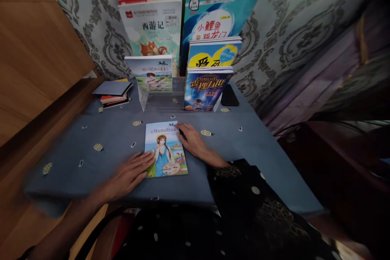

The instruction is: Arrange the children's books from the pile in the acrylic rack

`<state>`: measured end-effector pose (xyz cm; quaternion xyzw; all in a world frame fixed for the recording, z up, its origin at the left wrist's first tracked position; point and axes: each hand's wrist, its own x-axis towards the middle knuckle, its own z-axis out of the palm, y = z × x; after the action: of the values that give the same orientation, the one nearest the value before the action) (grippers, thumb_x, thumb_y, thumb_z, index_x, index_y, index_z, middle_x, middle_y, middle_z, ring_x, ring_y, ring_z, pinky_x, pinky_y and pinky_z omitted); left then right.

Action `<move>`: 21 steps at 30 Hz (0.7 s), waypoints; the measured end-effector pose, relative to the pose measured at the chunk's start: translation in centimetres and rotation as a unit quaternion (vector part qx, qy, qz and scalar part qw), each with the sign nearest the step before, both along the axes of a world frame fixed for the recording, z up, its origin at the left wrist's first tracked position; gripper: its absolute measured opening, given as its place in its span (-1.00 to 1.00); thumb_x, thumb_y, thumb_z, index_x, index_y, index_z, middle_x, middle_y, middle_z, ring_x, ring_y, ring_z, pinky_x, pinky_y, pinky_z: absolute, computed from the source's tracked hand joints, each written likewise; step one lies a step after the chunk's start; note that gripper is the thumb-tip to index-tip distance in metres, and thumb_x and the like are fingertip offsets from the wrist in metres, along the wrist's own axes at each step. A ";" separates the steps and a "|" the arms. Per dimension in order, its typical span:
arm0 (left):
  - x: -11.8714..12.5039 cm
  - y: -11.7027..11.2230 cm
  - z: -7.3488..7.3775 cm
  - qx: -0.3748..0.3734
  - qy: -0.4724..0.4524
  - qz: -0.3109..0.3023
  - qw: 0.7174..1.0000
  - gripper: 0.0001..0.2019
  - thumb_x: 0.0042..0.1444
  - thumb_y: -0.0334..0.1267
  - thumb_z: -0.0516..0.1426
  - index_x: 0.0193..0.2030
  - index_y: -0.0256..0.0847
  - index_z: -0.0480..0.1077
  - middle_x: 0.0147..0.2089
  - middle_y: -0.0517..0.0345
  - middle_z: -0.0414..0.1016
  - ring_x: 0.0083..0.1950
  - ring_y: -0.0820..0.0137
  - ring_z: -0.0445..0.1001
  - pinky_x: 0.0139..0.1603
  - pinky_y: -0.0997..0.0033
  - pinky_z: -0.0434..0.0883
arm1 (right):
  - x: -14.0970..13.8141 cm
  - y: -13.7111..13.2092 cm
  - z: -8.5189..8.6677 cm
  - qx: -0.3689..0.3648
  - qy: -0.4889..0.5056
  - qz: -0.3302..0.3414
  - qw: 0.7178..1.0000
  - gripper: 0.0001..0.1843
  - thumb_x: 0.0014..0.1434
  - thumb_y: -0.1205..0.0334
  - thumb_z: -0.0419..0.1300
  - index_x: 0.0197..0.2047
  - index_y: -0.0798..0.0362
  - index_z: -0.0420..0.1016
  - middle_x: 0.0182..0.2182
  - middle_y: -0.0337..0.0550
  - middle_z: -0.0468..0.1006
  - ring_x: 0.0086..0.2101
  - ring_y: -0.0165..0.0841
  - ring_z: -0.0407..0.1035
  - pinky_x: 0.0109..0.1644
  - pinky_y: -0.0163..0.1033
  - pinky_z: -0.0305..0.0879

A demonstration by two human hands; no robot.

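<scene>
A thin picture book [165, 150] with a girl in a blue dress on its cover lies flat on the blue tablecloth [91, 130]. My left hand [131, 172] rests flat at the book's lower left corner, fingers stretched out and touching the cover. My right hand [190, 138] lies on the book's upper right edge, fingers slightly curled over it, holding nothing.
Several children's books stand in clear holders against the patterned wall, among them a white one [150, 74] and a dark blue one [205, 88]. A small stack of books [114, 93] lies at the back left. A black phone [229, 96] lies at the right. A wooden panel [33, 57] stands on the left.
</scene>
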<state>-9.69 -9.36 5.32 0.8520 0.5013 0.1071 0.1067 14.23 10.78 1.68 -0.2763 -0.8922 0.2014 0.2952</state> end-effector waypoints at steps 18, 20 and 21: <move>3.8 -0.7 1.5 -0.018 0.090 -0.113 0.989 -0.33 0.42 -0.19 -0.09 0.49 -0.10 -0.46 0.50 0.09 -0.06 0.49 0.29 -0.05 0.47 0.06 -0.02 | -0.2 -0.2 0.3 -0.005 -0.021 -0.014 1.000 -0.64 0.29 0.32 0.03 0.13 0.14 0.38 0.06 0.08 0.48 0.07 -0.13 0.32 0.21 0.06 0.22; 4.7 0.0 1.4 -0.025 0.094 -0.120 0.988 -0.33 0.43 -0.15 -0.10 0.49 -0.10 -0.47 0.51 0.09 -0.10 0.50 0.30 -0.08 0.48 0.08 -0.05 | -0.3 -0.2 0.2 -0.003 -0.020 -0.013 1.000 -0.64 0.29 0.33 0.03 0.12 0.15 0.38 0.06 0.10 0.48 0.07 -0.12 0.32 0.20 0.06 0.23; 5.2 0.3 1.4 -0.031 0.098 -0.123 0.987 -0.34 0.43 -0.14 -0.11 0.49 -0.11 -0.46 0.51 0.09 -0.12 0.50 0.31 -0.10 0.48 0.09 -0.07 | -0.3 -0.2 0.2 -0.002 -0.018 -0.012 1.000 -0.64 0.29 0.33 0.03 0.12 0.15 0.39 0.06 0.10 0.48 0.07 -0.12 0.32 0.19 0.05 0.23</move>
<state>-4.45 -9.03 6.71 0.9099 0.4035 -0.0068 0.0958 13.94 10.63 1.89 -0.2912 -0.8936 0.1945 0.2808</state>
